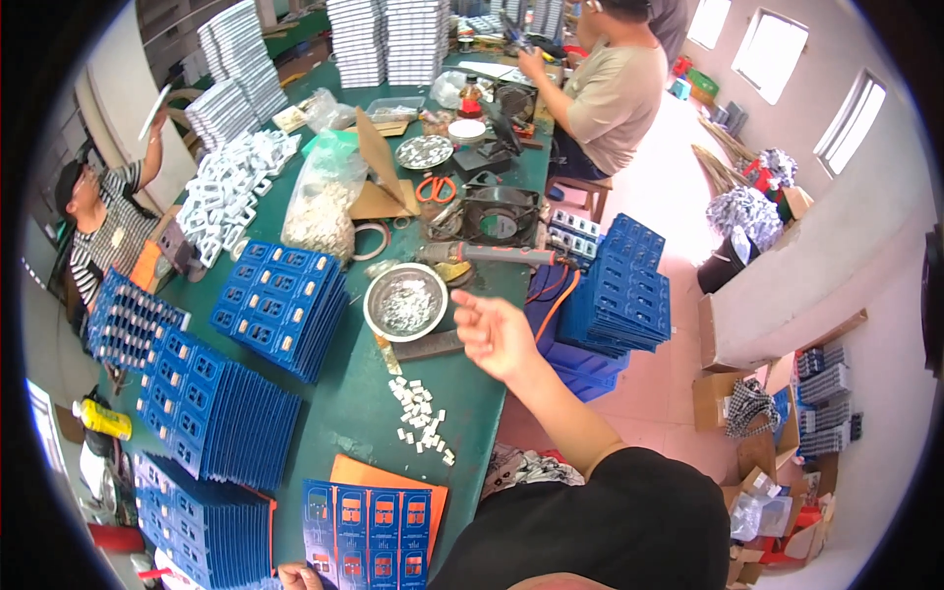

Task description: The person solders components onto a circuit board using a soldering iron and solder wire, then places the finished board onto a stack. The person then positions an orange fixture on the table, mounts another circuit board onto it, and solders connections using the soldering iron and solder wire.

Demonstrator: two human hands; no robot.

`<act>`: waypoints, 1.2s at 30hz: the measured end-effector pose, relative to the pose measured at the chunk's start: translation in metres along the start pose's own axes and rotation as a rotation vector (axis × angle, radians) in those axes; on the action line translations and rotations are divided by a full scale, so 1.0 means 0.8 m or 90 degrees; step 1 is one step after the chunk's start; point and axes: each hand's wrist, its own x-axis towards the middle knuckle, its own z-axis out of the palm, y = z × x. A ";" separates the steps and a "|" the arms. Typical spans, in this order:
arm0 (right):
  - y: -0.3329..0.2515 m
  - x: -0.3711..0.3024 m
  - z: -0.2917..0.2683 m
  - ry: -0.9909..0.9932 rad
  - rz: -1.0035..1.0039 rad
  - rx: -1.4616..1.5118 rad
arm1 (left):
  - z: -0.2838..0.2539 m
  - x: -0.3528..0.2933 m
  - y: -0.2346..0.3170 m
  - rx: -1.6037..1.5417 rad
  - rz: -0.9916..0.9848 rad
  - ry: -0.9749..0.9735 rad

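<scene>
Head: right hand (494, 334) near table edge (492, 433)

Right hand (490, 339) is extended, half curled; left hand (298, 576) shows partly.

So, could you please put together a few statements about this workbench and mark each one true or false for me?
1. The right hand is beside the metal bowl. True.
2. The left hand is inside the bowl. False: it is at the lower edge of the picture, by the blue board.
3. Small white parts lie loose on the green table between the bowl and that board. True.
4. The sheet under that board is green. False: it is orange.
5. A co-worker in a beige top sits at the table. True.
6. The right hand holds the scissors. False: they lie apart from it, beyond the bowl.
</scene>
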 end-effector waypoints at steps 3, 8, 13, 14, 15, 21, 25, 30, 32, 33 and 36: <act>0.094 -0.044 0.036 -0.164 0.088 -0.265 | -0.047 -0.003 -0.026 -0.054 0.144 0.008; 0.215 -0.110 0.084 -0.419 0.241 -0.418 | -0.073 0.025 0.004 -0.120 0.161 -0.007; 0.259 -0.138 0.105 -0.364 0.319 -0.488 | -0.105 -0.001 0.008 -0.143 0.115 0.021; 0.264 -0.140 0.108 -0.372 0.327 -0.488 | -0.107 -0.005 0.008 -0.125 0.127 0.028; 0.267 -0.142 0.111 -0.359 0.299 -0.511 | -0.112 -0.011 0.009 -0.061 0.134 0.006; 0.262 -0.118 0.121 -0.401 0.297 -0.456 | -0.122 -0.022 0.017 -0.045 0.093 -0.082; 0.247 -0.117 0.133 -0.430 0.322 -0.582 | -0.119 -0.016 0.036 0.004 0.132 -0.136; 0.236 -0.115 0.137 -0.519 0.361 -0.592 | -0.114 -0.002 0.053 0.010 0.140 -0.186; 0.236 -0.122 0.134 -0.482 0.323 -0.603 | -0.111 0.002 0.054 0.055 0.162 -0.194; 0.236 -0.125 0.134 -0.480 0.322 -0.605 | -0.108 0.004 0.056 0.045 0.153 -0.194; 0.235 -0.131 0.133 -0.459 0.310 -0.633 | -0.108 0.010 0.062 0.078 0.127 -0.225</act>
